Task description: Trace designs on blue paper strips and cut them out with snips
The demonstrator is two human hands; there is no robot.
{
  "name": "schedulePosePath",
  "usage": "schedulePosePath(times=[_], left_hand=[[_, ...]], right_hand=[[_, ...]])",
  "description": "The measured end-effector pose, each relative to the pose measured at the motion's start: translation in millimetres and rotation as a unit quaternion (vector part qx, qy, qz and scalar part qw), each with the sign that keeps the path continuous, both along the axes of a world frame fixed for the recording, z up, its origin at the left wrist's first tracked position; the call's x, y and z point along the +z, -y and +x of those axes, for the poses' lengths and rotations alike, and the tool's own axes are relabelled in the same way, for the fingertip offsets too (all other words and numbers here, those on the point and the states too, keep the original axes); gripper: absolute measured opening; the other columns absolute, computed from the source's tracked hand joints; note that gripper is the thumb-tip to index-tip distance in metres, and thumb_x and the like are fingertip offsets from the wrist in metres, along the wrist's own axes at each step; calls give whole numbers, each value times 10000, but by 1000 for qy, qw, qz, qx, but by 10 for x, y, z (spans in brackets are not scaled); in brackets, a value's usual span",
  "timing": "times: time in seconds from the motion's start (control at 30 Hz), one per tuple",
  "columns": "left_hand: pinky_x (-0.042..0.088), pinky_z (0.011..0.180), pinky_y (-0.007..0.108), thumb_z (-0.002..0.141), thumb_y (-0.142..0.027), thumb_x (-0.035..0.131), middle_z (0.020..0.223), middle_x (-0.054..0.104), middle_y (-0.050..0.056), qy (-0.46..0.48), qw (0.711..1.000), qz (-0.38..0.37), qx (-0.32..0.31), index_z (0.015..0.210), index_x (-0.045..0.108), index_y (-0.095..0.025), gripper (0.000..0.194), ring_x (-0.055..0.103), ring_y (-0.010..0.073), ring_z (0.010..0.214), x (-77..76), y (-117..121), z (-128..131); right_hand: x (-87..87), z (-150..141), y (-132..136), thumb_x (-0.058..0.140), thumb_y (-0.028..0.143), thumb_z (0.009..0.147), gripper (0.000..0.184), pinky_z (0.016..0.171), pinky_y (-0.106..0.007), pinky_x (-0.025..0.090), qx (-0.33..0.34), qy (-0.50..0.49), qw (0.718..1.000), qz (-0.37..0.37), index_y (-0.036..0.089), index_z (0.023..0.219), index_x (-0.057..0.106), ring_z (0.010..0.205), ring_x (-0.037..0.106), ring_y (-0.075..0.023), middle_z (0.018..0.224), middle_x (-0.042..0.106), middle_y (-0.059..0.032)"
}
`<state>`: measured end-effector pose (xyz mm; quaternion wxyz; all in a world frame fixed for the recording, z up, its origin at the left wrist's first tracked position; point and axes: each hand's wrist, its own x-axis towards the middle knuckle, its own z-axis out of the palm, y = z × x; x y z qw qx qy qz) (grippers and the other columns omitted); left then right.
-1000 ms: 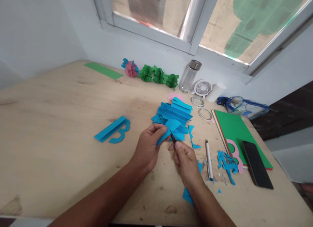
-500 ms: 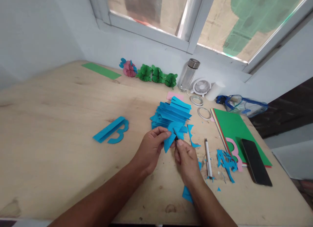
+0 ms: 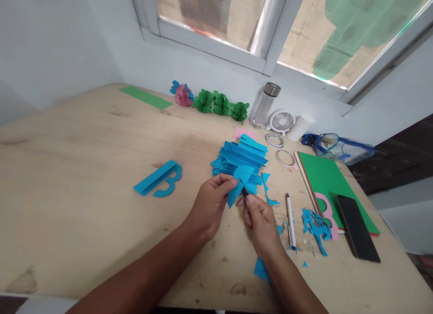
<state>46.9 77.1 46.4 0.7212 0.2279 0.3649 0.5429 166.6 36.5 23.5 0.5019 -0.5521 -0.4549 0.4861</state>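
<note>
My left hand [image 3: 214, 201] pinches a piece of folded blue paper [image 3: 235, 194] between thumb and fingers, over the table. A curved part of the paper stands up beyond my fingertips. My right hand [image 3: 260, 219] is closed on what look like small black scissors [image 3: 245, 192], their dark end against the paper's lower right edge; the rest is hidden by my fingers. Just beyond both hands lies a heap of folded blue paper pieces [image 3: 238, 155]. A folded blue cutout with scalloped curves [image 3: 158, 178] rests to the left.
Right of my hands lie a white pen [image 3: 290, 221], blue scraps [image 3: 316, 228], a pink cutout [image 3: 327, 212], a black phone [image 3: 357, 228] and green paper [image 3: 333, 183]. Tape rolls [image 3: 274, 140], a fan [image 3: 282, 121], a glass bottle [image 3: 264, 105] and green paper ornaments [image 3: 221, 103] stand at the back.
The dark tip seen over the blue paper has drawn back to its lower edge. The view has shifted slightly, so the table things appear a little further right.
</note>
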Motion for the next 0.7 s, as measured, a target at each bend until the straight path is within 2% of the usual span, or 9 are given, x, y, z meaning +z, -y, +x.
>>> schedulePosePath(times=[0.7], left_hand=[[436,670,259,588,-312,824,632,592,-28,8,1000,1,-11,663,608,-170,268,527,118,630,-8,0,11]], right_hand=[[8,-10,-4,566,691,830,536,414,-230,176,-11,5,1000,0,179,674,597,416,233,-76,443,316,94]])
